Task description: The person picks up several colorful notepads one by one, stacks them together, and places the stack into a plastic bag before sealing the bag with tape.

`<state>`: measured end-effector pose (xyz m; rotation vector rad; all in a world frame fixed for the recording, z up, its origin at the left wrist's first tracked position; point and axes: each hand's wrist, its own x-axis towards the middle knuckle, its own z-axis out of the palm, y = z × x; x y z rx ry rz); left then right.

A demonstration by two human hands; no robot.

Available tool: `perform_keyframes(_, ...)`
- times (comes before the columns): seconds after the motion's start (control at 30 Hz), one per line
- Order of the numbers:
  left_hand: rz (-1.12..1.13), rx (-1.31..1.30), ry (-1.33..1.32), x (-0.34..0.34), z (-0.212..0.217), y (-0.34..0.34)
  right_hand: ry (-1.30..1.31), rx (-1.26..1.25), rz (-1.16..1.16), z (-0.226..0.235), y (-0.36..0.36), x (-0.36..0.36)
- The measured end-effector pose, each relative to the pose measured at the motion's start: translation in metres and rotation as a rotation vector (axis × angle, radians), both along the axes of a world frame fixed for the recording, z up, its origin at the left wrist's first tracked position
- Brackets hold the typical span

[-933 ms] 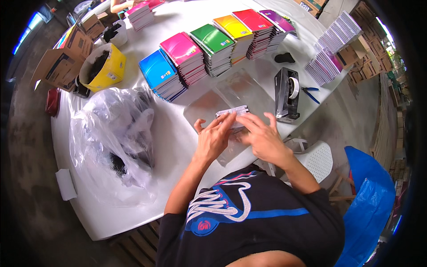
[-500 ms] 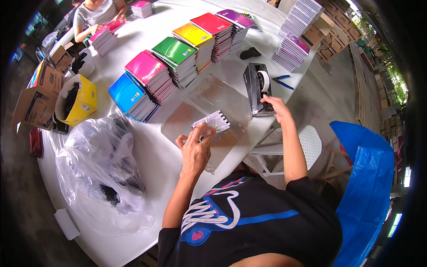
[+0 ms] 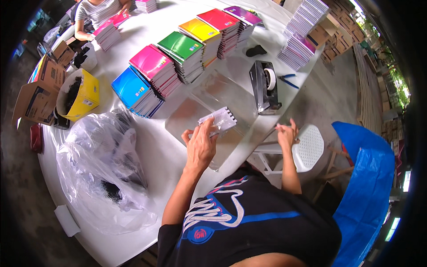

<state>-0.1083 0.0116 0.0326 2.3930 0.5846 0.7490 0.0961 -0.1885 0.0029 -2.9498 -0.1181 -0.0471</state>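
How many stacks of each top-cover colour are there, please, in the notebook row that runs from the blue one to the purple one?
Blue stack: 1
Pink stack: 1
Green stack: 1
Yellow stack: 1
Red stack: 1
Purple stack: 1
Total: 6 stacks

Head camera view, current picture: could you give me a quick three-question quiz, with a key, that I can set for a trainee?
1. In the long row of notebooks, which stack stands between the pink stack and the yellow stack? A) blue B) green C) purple
2. True or false: the right hand is apart from the black tape dispenser.
3. Short answer: what is the left hand touching?

Key:
1. B, the green stack.
2. True.
3. A small pale packet with black marks along one edge.
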Motion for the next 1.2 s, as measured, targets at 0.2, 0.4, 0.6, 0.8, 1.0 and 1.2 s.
perform_keyframes(0.2, 0.0, -0.002, -0.041, -0.002, -0.007, 0.0, 0.01, 0.827, 0.578, 0.044, 0.038, -0.011)
perform_keyframes(0.4, 0.016, -0.008, -0.072, 0.0, -0.009, 0.0, 0.954, 1.319, 0.439, 0.078, 0.103, -0.099)
perform_keyframes(0.6, 0.009, -0.002, -0.115, -0.003, -0.012, -0.003, 0.928, 1.125, 0.262, 0.039, 0.105, -0.115)
perform_keyframes(0.8, 0.052, 0.098, 0.174, -0.008, 0.013, 0.002, 0.763, 0.935, 0.43, 0.016, 0.096, -0.111)
perform_keyframes(1.0, -0.056, -0.015, 0.222, -0.004, 0.027, 0.016, 0.735, 0.92, 0.497, -0.032, 0.091, -0.092)
perform_keyframes(1.2, -0.036, 0.055, 0.168, 0.021, 0.034, 0.005, 1.337, 1.034, 0.171, -0.018, 0.048, -0.064)
